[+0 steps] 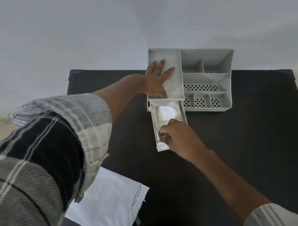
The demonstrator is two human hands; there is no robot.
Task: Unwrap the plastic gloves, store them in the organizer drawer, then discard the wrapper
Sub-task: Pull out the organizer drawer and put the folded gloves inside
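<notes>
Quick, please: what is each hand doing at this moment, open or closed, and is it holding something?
Left hand: open, flat on the organizer, holding nothing.
Right hand: fingers curled into the open drawer at the plastic gloves; grip cannot be told.

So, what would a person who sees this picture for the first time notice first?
Probably the grey organizer at the far side of the dark table, with its drawer pulled out and the plastic gloves inside. The left hand lies flat on the organizer, the right hand reaches into the drawer, and a white wrapper lies nearer.
</notes>
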